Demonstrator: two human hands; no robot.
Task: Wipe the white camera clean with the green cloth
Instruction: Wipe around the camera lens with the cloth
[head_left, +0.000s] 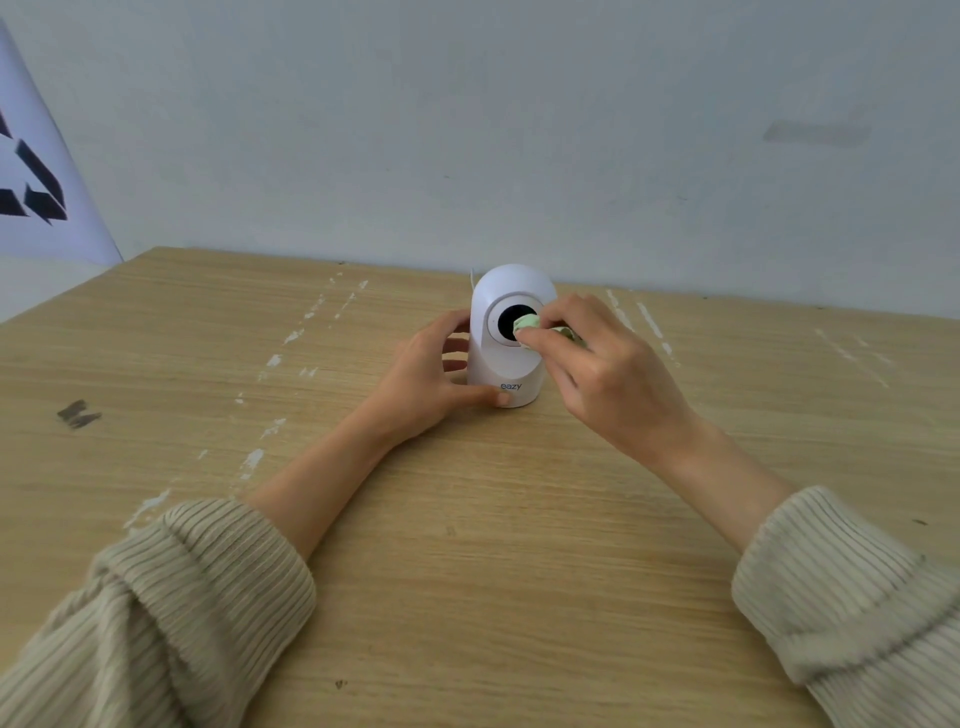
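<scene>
The white camera (506, 364), a rounded dome with a black lens disc facing me, stands upright on the wooden table (467, 545) near its far edge. My left hand (431, 374) wraps the camera's lower left side, thumb across the base front. My right hand (602, 364) pinches a bunched green cloth (525, 323) and presses it against the right part of the black lens. Most of the cloth is hidden inside my fingers.
A pale wall rises right behind the table's far edge. A white panel with black marks (36, 182) leans at the far left. The tabletop has white scuff streaks and a dark smudge (78, 413) on the left.
</scene>
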